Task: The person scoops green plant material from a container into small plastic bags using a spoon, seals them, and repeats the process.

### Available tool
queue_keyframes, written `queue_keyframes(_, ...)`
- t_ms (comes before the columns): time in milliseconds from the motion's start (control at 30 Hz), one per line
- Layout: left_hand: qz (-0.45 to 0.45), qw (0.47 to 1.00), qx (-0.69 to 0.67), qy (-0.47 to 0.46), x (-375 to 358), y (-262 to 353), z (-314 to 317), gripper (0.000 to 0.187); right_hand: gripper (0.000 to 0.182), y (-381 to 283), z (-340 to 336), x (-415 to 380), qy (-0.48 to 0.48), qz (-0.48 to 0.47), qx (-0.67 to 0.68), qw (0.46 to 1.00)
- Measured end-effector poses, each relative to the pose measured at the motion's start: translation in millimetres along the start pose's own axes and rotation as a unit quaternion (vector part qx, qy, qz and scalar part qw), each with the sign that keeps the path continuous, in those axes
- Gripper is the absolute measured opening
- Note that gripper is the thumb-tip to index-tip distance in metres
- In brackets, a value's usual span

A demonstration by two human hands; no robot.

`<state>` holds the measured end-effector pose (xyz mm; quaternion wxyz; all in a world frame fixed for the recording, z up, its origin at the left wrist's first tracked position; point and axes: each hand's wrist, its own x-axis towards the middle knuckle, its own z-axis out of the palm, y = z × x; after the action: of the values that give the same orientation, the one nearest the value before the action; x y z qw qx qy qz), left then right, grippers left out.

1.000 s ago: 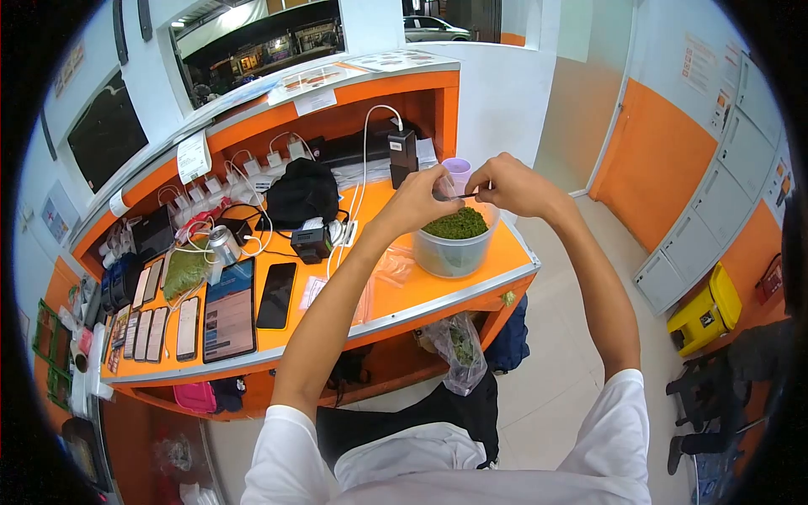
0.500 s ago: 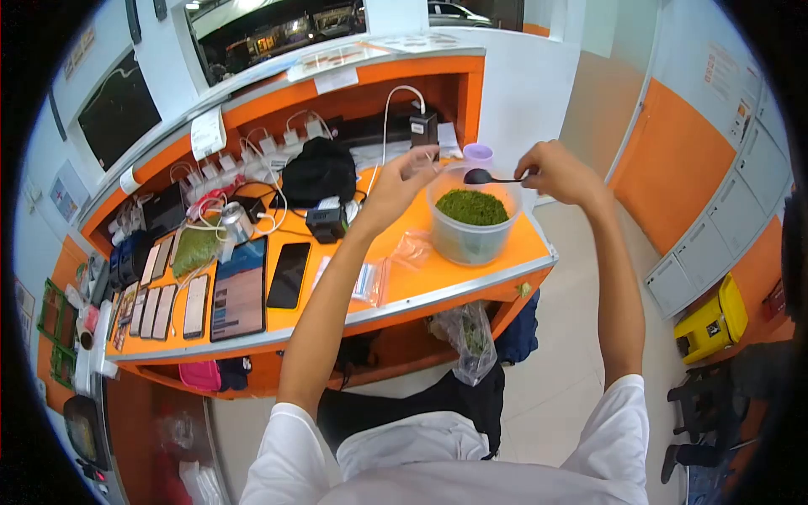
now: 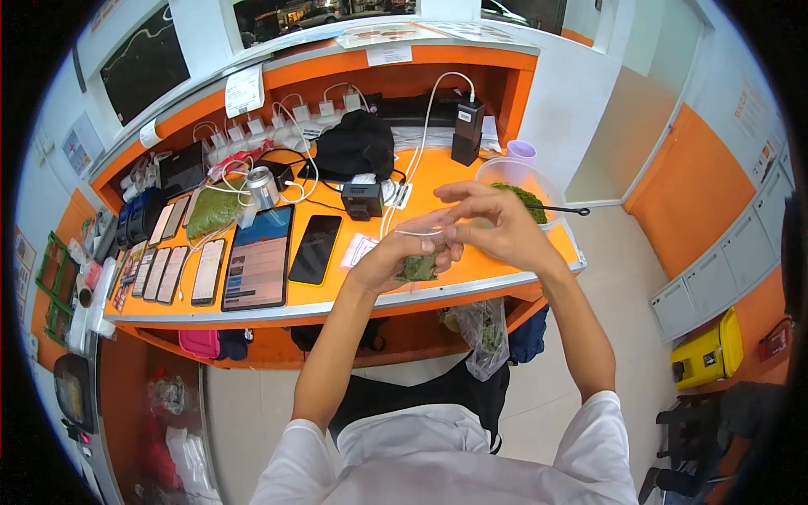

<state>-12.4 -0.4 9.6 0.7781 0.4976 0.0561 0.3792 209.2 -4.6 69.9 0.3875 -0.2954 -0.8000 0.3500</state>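
The left hand (image 3: pixel 402 259) pinches a small bag of green stuff (image 3: pixel 418 266). The right hand's (image 3: pixel 502 229) fingers curl at its top, partly spread.

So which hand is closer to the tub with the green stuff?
The right hand, just by the tub. The left hand is farther to the left, holding a small bag.

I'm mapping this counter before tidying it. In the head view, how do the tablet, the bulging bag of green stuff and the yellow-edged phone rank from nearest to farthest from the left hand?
From the left hand:
1. Yellow-edged phone, just to its left.
2. Tablet, left of that phone.
3. Bulging bag, farther left, behind the tablet's left side.
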Motion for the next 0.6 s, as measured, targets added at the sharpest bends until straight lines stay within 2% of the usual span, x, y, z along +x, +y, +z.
queue_keyframes(67,-0.015,0.999,0.045,-0.003,-8,4,3,0.078,0.022,0,16,-1,-0.002,-0.007,0.015,1.000)
queue_keyframes(133,0.016,0.998,0.059,-0.029,-18,-10,-15,0.073,0.019,2,26,-2,0.029,-0.009,0.077,0.997)
queue_keyframes(200,-0.023,0.982,0.180,0.048,-39,-20,-12,0.060,0.015,0,28,-4,0.043,-0.024,0.058,0.997)
queue_keyframes(233,-0.058,0.975,0.206,0.054,-52,-18,-9,0.050,0.014,-4,27,-7,0.055,-0.028,0.024,0.998)
queue_keyframes(267,-0.056,0.975,0.207,0.053,-65,-20,-13,0.050,0.012,-7,28,-11,0.068,-0.032,-0.010,0.997)
queue_keyframes(367,-0.072,0.955,0.267,0.105,-92,-32,-15,0.051,0.010,-13,36,-23,0.075,-0.026,0.005,0.997)
queue_keyframes(433,0.039,0.906,0.345,0.241,-98,-34,1,0.049,0.011,-14,41,-31,0.074,-0.024,0.013,0.997)
queue_keyframes(467,0.036,0.906,0.343,0.245,-96,-32,8,0.049,0.011,-13,44,-35,0.070,-0.021,0.016,0.997)
queue_keyframes(533,0.145,0.889,0.362,0.240,-85,-28,21,0.047,0.012,-11,50,-43,0.081,-0.054,-0.030,0.995)
queue_keyframes(567,0.170,0.885,0.344,0.263,-82,-33,27,0.032,0.012,-11,53,-47,0.087,-0.055,-0.025,0.994)
queue_keyframes(600,0.166,0.886,0.343,0.264,-82,-38,28,0.032,0.012,-9,57,-52,0.088,-0.052,-0.022,0.995)
